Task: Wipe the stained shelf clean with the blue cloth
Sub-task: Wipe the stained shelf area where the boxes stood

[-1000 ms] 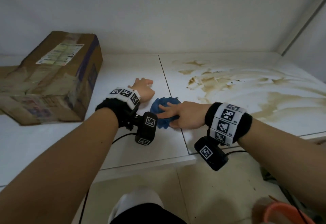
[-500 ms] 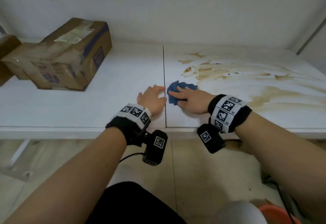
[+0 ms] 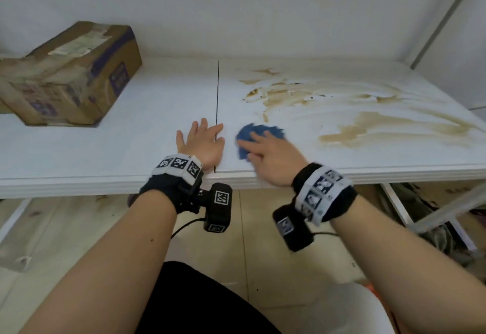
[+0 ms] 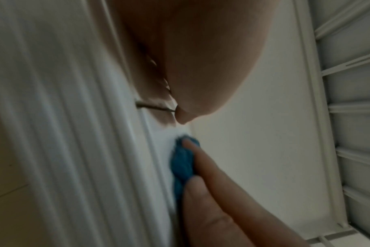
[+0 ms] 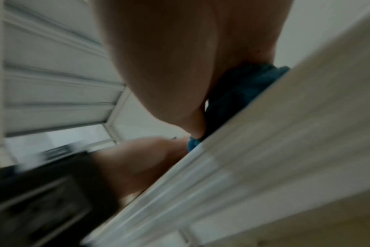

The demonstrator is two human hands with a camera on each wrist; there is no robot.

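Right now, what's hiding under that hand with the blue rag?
Under the right hand is the bunched blue cloth, pressed flat-fingered on the white shelf. Whether any stain lies beneath the cloth is covered and can't be seen.

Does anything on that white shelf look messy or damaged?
Yes. Brown stains are smeared across the right half of the shelf, beyond the blue cloth. The cardboard box at far left looks worn and crumpled.
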